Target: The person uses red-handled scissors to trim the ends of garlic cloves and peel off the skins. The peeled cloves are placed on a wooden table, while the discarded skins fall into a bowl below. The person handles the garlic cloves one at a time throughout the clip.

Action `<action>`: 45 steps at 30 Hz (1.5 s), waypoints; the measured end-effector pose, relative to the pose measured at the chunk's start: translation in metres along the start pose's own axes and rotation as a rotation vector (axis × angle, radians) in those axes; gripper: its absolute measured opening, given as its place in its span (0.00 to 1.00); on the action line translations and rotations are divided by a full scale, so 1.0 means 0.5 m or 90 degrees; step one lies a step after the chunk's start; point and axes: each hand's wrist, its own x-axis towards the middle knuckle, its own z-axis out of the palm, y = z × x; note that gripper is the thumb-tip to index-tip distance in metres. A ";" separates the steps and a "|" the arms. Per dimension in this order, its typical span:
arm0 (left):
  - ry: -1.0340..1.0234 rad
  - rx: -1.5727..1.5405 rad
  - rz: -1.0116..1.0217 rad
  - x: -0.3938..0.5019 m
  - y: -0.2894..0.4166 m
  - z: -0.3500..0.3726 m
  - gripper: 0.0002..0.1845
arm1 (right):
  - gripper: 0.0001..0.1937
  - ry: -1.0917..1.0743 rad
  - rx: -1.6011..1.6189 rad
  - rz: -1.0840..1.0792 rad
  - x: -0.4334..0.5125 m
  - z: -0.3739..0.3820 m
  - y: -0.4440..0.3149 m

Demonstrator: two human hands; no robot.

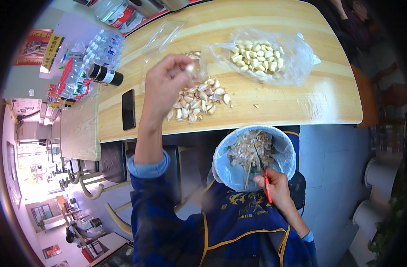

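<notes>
My left hand (166, 76), slightly blurred, is raised over the table with a pale garlic clove (189, 68) pinched between thumb and fingers. Beneath and beside it lies a pile of unpeeled garlic cloves (203, 98). My right hand (277, 187) grips a cutting tool (267, 187) with a red handle and a dark, narrow blade; whether it is a knife or scissors is unclear. The blade points into a bucket (227, 173) lined with a thin plastic bag, above a heap of garlic skins (253, 147). Peeled cloves (258, 56) fill an open clear plastic bag (295, 68) farther back.
A dark phone (128, 109) lies near the left end of the wooden table (310, 96). Behind my left hand is a clear plastic container (153, 63). A black bottle (106, 74) and several water bottles (105, 48) stand at the left. A thin stick (247, 177) leans inside the bucket.
</notes>
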 end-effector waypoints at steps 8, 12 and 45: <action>-0.187 -0.380 -0.261 -0.223 -0.016 0.173 0.17 | 0.29 0.109 -0.132 -0.097 -0.003 -0.014 -0.022; -0.193 -0.424 -0.321 -0.264 -0.030 0.209 0.16 | 0.32 0.157 -0.191 -0.138 0.000 -0.012 -0.026; -0.310 -0.438 -0.402 -0.266 -0.091 0.193 0.13 | 0.28 -0.033 0.058 -0.047 0.001 -0.016 0.006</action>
